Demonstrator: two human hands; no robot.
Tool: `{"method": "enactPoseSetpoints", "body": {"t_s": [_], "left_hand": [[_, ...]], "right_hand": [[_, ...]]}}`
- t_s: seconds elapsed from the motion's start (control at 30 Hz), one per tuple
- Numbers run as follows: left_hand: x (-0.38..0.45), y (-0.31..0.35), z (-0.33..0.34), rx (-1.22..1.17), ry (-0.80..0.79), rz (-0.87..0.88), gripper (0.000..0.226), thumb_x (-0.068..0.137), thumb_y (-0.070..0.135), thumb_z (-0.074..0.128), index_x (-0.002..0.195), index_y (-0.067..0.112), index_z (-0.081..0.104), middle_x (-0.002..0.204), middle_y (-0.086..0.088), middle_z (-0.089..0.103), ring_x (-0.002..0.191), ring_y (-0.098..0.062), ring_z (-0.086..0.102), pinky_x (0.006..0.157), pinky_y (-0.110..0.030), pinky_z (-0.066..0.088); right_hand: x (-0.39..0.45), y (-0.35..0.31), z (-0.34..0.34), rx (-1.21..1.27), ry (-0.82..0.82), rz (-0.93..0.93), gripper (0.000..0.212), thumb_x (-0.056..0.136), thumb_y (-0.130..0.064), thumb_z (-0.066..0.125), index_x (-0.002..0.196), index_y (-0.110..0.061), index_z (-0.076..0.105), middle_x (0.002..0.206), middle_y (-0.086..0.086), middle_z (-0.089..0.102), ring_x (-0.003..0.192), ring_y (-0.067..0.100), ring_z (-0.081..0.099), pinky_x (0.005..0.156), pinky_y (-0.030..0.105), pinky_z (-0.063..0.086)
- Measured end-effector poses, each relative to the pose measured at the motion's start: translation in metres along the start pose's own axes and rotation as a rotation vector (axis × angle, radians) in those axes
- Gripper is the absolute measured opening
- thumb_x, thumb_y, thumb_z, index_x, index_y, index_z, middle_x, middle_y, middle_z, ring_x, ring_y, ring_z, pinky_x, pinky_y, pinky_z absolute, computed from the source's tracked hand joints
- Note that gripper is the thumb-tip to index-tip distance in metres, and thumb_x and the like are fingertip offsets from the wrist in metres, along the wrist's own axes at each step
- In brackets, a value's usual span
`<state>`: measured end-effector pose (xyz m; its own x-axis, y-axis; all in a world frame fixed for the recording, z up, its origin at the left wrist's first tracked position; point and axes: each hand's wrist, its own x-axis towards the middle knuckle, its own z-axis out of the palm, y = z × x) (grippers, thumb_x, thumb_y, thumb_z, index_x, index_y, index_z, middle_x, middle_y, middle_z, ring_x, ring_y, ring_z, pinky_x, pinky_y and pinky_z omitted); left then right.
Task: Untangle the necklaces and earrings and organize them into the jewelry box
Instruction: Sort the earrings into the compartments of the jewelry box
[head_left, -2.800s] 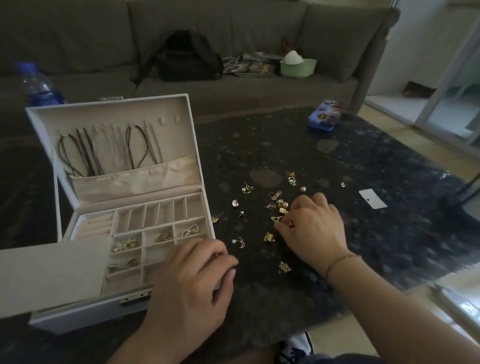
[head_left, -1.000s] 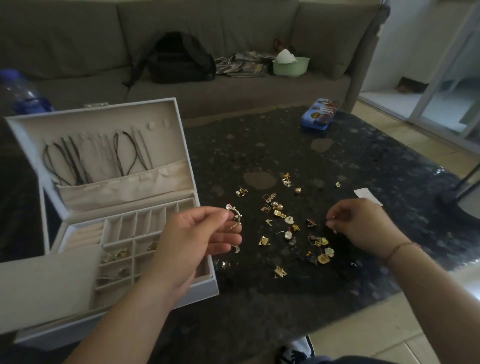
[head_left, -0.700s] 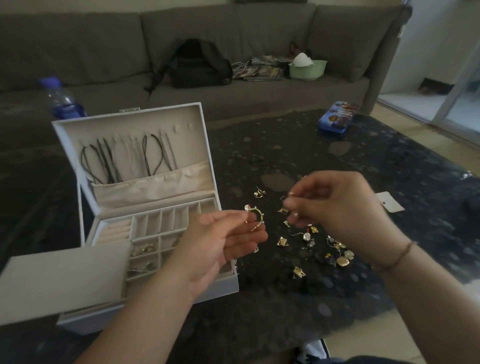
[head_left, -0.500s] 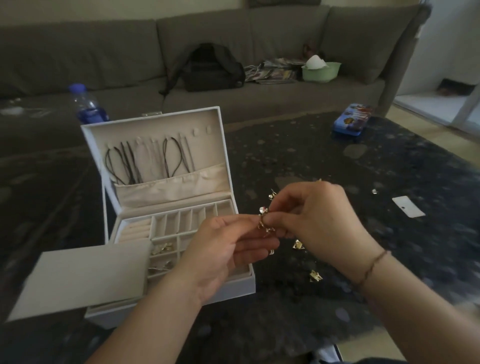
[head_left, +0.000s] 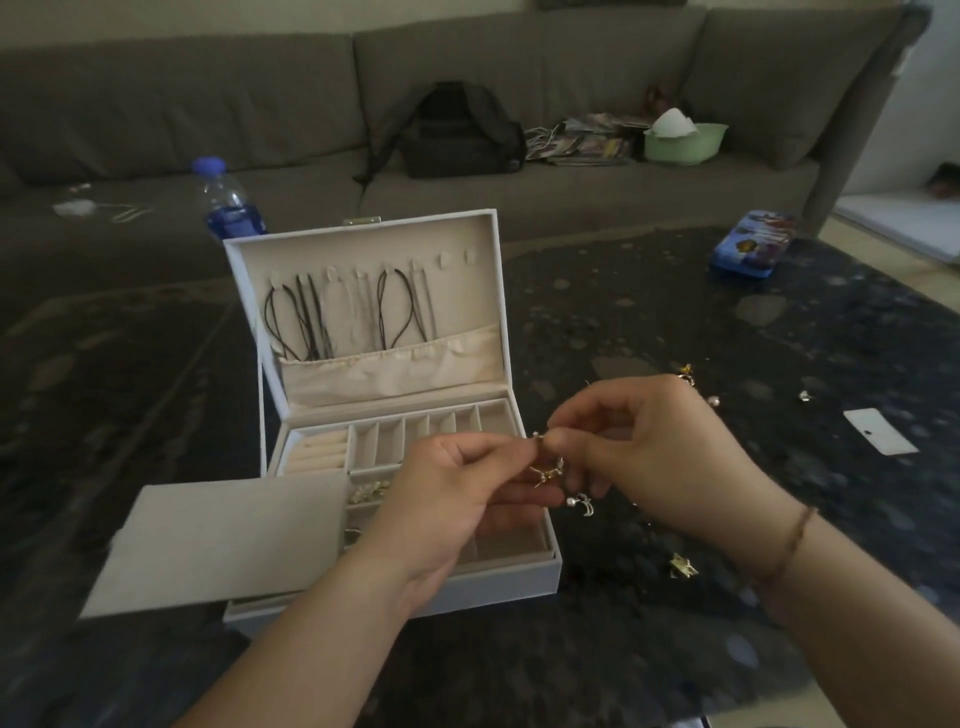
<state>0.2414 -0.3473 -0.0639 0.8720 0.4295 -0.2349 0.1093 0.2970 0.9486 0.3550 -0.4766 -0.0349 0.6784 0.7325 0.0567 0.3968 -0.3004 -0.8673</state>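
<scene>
- Step in hand — separating earrings: left hand (head_left: 457, 499) and right hand (head_left: 649, 452) meet above the front right corner of the jewelry box (head_left: 395, 415), each pinching part of a small gold earring cluster (head_left: 545, 467); a pearl drop (head_left: 581, 503) dangles below the fingers.
- Grip — both hands clenched on the cluster by fingertips; how many pieces are hooked together cannot be told.
- Next move, as judged — ease the pieces apart with a gentle pull or twist, then lay them in a free compartment of the tray just beneath.
- Jewelry box: one, lid upright, standing on the dark table (head_left: 675, 322); one flat grey panel (head_left: 218, 540) lies across its front left corner.
- Cord necklaces (head_left: 348, 317): several dark loops hung inside the lid, exact number unclear.
- Earrings in tray (head_left: 369, 491): one gold cluster plainly visible; others hidden by the left hand.
- Loose earrings on table (head_left: 683, 566): at least four visible right of the hands — more likely hidden.
- White card (head_left: 879, 438): one.
- Blue tin (head_left: 753, 241): one.
- Water bottle (head_left: 226, 200): one.
</scene>
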Motion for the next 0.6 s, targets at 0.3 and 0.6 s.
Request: {"method": "enactPoseSetpoints", "body": {"t_s": [0.3, 0.6], "left_hand": [[0.013, 0.001, -0.032, 0.333, 0.064, 0.186, 0.015, 0.096, 0.016, 0.061, 0.095, 0.014, 0.076, 0.085, -0.005, 0.077, 0.082, -0.022, 0.075, 0.072, -0.032, 0.061], [0.022, -0.017, -0.052, 0.989, 0.284, 0.572, 0.021, 0.090, 0.019, 0.066, 0.110, 0.023, 0.072, 0.102, 0.018, 0.066, 0.094, 0.005, 0.060, 0.085, -0.010, 0.049]], "right_hand": [[0.026, 0.005, 0.024, 0.113, -0.014, 0.064, 0.008, 0.079, -0.011, 0.079, 0.080, -0.013, 0.071, 0.064, 0.006, 0.070, 0.048, 0.012, 0.062, 0.046, 0.019, 0.046], [0.071, 0.017, 0.051, -0.217, 0.178, 0.062, 0.009, 0.080, -0.025, 0.077, 0.080, -0.031, 0.069, 0.073, -0.011, 0.068, 0.065, -0.001, 0.062, 0.061, 0.019, 0.054]]}}
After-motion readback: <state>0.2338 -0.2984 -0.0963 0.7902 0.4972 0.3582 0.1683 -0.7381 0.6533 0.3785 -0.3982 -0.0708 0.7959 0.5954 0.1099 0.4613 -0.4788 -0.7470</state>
